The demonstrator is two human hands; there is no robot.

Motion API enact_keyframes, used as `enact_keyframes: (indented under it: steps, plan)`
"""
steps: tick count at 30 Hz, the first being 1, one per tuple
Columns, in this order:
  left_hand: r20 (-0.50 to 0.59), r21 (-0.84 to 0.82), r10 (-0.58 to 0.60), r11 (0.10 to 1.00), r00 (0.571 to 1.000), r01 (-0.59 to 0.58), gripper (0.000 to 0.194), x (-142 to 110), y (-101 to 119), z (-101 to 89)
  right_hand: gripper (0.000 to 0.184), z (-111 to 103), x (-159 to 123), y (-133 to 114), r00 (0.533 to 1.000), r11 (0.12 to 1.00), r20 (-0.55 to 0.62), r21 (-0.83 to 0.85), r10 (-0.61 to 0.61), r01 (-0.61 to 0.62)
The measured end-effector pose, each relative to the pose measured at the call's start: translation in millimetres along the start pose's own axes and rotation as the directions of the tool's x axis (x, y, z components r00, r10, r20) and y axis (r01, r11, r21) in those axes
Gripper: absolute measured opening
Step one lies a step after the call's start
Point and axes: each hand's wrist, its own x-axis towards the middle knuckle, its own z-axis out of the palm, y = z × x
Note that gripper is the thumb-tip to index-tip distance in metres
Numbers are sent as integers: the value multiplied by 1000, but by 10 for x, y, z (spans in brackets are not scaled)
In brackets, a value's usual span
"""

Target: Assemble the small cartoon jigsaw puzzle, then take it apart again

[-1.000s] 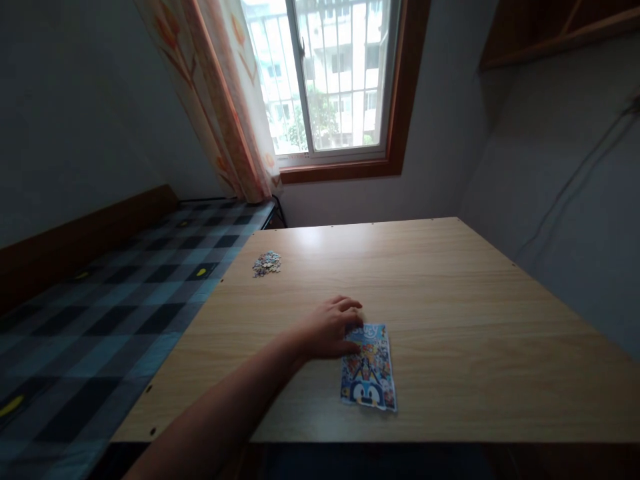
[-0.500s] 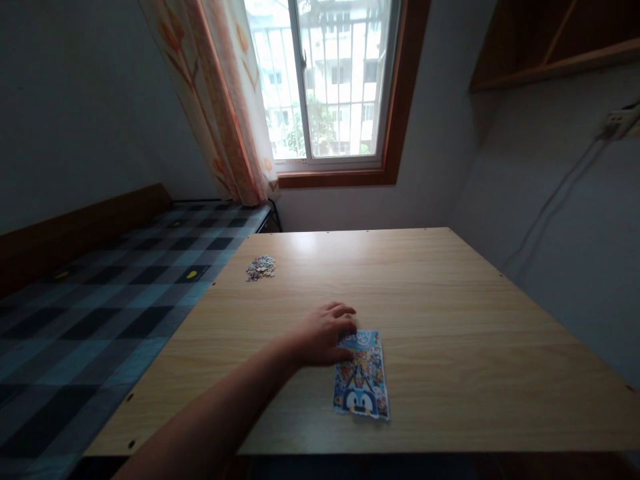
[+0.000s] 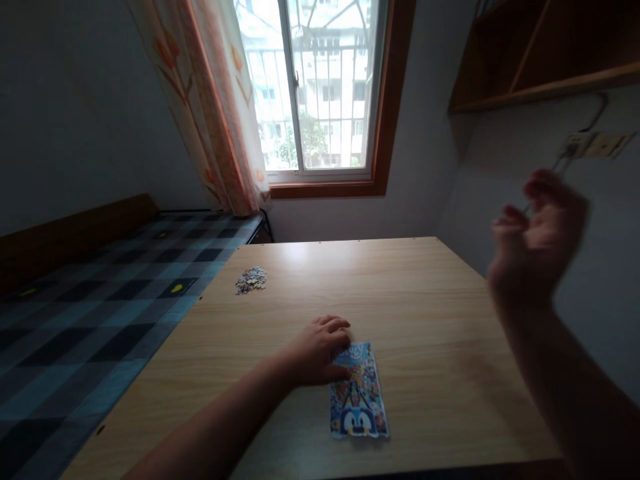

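Note:
A small colourful printed sheet or packet (image 3: 357, 403) lies on the wooden table, with a blue cartoon dog's face at its lower end and white lettering at the top. My left hand (image 3: 320, 352) rests over its upper left side, fingers bent slightly and thumb apart, covering part of the lettering. Raised above the table's right side is my right hand (image 3: 537, 240), blurred by motion. Its fingers are loosely curled with a gap to the thumb, and nothing shows in it. Farther back at the left lies a heap of jigsaw puzzle pieces (image 3: 251, 280).
The light wooden table (image 3: 420, 307) reaches toward the window (image 3: 325, 93). A bed with a checked cover (image 3: 125, 287) adjoins its left side. A wooden shelf (image 3: 545, 100) and a wall socket (image 3: 580, 143) are on the right. A curtain (image 3: 200, 100) hangs beside the window.
My right hand has come into view from the right, raised over the table. The view has tilted up and turned slightly right. My left hand stays on the printed sheet or packet.

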Motion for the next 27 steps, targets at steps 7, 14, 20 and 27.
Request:
enact_keyframes:
  steps: [7,14,20,27]
  plan:
    - [1,-3,-9,1000,1000,9,47,-5,-4,16,51,848,-920,341,957,973,207,-155,201,-171]
    - [-248,-1,-173,984,953,178,36,-32,-266,4,55,1090,-1638,498,772,957,573,-92,277,-275]
    - [-548,142,-520,714,655,686,37,-195,-1107,-134,57,1119,-1723,435,586,961,779,-73,222,-267]
    - [-536,256,-684,427,495,867,58,-640,-2045,-548,59,1124,-1745,469,524,960,817,-120,241,-255]
